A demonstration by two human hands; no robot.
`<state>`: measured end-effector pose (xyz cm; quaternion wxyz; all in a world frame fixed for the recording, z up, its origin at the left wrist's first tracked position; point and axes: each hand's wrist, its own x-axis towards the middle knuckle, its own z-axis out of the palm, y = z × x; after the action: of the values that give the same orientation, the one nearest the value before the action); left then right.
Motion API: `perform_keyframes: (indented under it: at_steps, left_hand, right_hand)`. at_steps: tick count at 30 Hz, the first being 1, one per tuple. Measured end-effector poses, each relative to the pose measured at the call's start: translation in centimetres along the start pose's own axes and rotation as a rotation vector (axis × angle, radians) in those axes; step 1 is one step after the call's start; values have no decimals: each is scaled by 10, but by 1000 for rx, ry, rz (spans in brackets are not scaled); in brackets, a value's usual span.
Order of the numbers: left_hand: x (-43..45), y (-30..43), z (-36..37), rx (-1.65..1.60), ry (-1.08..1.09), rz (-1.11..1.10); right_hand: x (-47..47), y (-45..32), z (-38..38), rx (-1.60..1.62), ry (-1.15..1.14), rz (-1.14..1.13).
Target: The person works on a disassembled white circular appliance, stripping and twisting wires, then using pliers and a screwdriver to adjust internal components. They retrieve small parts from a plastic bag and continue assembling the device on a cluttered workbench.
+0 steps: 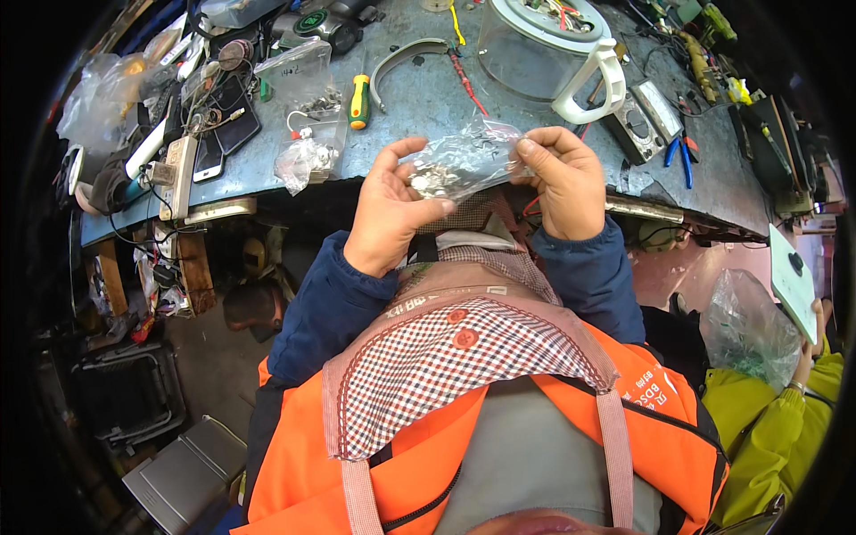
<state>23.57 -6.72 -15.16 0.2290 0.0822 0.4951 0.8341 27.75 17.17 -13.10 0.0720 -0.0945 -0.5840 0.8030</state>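
A clear plastic zip bag (468, 160) with small shiny metal parts in its left end is held up between both hands, above the near edge of the workbench. My left hand (394, 200) grips the end with the parts. Thumb and fingers of my right hand (563, 177) pinch the other end. Beyond the bag, a red test probe (461, 73) lies on the bench beside a curved grey band (408, 52). A yellow and green screwdriver (359, 101) lies to the left, near more bags of small parts (311, 147).
A clear jug with a white handle (598, 83) stands at the back right, near an analog multimeter (635, 127) and blue-handled pliers (683, 160). Phones (208, 159), cables and a power strip (178, 175) crowd the left. Another person in a yellow-green sleeve (769, 428) is at the lower right.
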Motion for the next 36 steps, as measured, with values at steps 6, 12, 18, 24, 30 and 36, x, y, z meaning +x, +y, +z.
perform_keyframes:
  at_steps: [6, 12, 18, 24, 30, 36]
  left_hand:
    - [-14, -7, -8, -38, 36, 69]
    - [-16, -13, -9, -65, 59, 90]
    - [-18, -17, -10, -9, 11, 38]
    - [-14, -19, -5, -80, -23, 26]
    - [-14, -24, -4, -119, 12, 22]
    - [-13, -26, -9, -232, -22, 66]
  right_hand:
    - [7, 13, -7, 420, -145, 250]
    - [6, 16, -18, 235, -250, 161]
    - [3, 18, -23, -31, -373, 196]
    - [6, 16, -22, -352, -627, -77]
    - [-7, 16, 3, -186, -472, 113]
    - [-4, 5, -2, -696, -538, -310]
